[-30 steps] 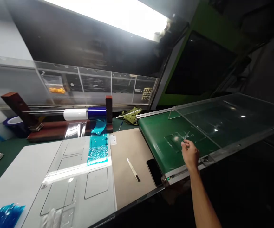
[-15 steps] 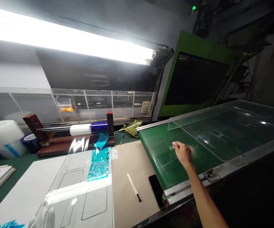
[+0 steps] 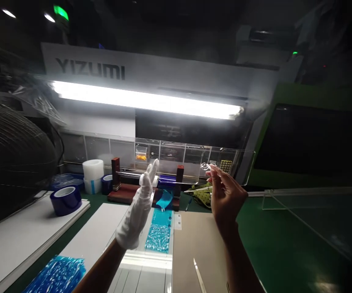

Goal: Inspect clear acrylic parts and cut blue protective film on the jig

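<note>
"YIZUMI" overhead; gloved left hand flat open — right hand pinches clear panel.

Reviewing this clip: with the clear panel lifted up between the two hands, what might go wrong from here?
The clear panel is held up to the light only at its edges: the gloved left hand lies flat against one end, not wrapped round it, so it may slip. The bare right hand pinches the other end and may leave fingerprints. A knife lies on the table right below, where a dropped panel could land and get scratched.
</note>
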A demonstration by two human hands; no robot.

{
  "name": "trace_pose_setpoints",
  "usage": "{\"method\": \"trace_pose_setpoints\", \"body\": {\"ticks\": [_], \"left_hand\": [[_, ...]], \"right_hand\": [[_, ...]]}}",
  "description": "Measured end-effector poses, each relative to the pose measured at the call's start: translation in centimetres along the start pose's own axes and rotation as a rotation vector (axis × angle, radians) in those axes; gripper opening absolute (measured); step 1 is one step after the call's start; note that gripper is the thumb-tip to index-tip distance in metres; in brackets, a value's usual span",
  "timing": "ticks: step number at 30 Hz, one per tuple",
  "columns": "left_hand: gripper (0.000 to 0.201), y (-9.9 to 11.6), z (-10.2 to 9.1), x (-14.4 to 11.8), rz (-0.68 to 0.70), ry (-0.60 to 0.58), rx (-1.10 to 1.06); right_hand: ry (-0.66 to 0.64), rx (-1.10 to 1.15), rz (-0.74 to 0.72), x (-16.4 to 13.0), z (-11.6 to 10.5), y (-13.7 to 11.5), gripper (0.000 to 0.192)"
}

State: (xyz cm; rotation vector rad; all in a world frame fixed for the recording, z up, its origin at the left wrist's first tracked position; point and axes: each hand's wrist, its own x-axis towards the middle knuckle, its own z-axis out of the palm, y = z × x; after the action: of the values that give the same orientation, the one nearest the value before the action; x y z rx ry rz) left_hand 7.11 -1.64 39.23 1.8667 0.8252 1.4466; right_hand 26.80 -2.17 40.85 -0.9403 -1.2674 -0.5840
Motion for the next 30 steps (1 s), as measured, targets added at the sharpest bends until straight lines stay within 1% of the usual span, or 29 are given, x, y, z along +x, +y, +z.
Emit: {"method": "trace_pose_setpoints", "body": {"ticks": [3, 7, 11, 14, 18, 22, 25, 29, 30], "left_hand": [[0.056, 2.0, -1.6, 0.6, 0.004, -0.004, -0.096], [0.056, 3.8, -3.3, 0.8, 0.059, 0.016, -0.161], [0.056, 4.7, -4.1, 1.1, 0.104, 0.035, -0.124], [0.057, 4.9, -4.5, 1.1, 0.126, 0.045, -0.11], [0.057, 4.1, -5.1, 0.7, 0.117, 0.079, -0.228], [0.059, 2.5, -5.4, 0.3, 0.042, 0.126, -0.415], [0.061, 1.2, -5.5, 0.1, 0.024, 0.15, -0.534], [0.067, -0.4, -5.6, 0.1, 0.025, 0.139, -0.587], [0.068, -0.8, -5.6, 0.1, 0.03, 0.138, -0.552]], "right_hand": [[0.049, 0.04, -0.06, 1.2, 1.0, -2.3, 0.018], [0.1, 0.039, -0.091, 2.2, 1.9, -4.5, 0.017], [0.123, 0.076, -0.086, 3.0, 2.4, -5.5, 0.017], [0.138, 0.107, -0.1, 3.3, 2.7, -6.3, 0.017], [0.132, 0.081, -0.158, 3.3, 3.3, -7.7, 0.017], [0.091, 0.034, -0.234, 2.7, 4.2, -9.0, 0.017], [0.05, 0.038, -0.269, 2.0, 5.1, -9.6, 0.017], [-0.03, 0.05, -0.28, 1.1, 5.8, -10.0, 0.021], [-0.059, 0.055, -0.274, 0.9, 5.9, -10.0, 0.022]]}}
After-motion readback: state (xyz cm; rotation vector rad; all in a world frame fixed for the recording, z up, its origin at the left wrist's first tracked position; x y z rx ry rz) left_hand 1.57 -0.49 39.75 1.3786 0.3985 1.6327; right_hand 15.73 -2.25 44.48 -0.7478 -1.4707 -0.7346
